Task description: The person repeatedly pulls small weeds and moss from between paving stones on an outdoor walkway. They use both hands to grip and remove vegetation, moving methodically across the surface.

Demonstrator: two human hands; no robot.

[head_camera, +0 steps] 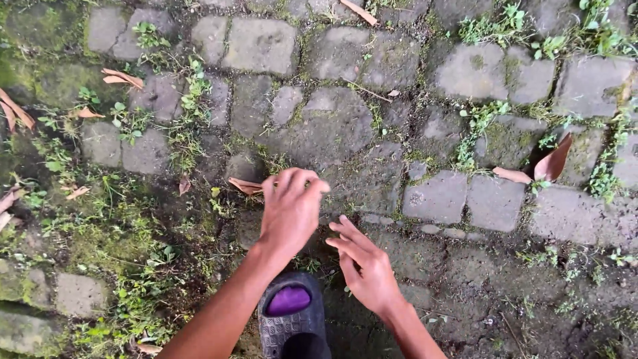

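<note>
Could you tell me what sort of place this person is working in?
Most likely an outdoor garden path or yard: weathered paving stones with moss and weeds in the joints, dry fallen leaves, and the person's left hand and right hand low over the ground.

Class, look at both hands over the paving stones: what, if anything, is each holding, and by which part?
The left hand is curled, fingers hiding any contents: cannot tell. The right hand is open and holds nothing.

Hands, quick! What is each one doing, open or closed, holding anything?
Left hand: fingers curled over the paving stones near a dry leaf; whether it grips anything cannot be told.
Right hand: open, fingers spread, holding nothing.
</note>
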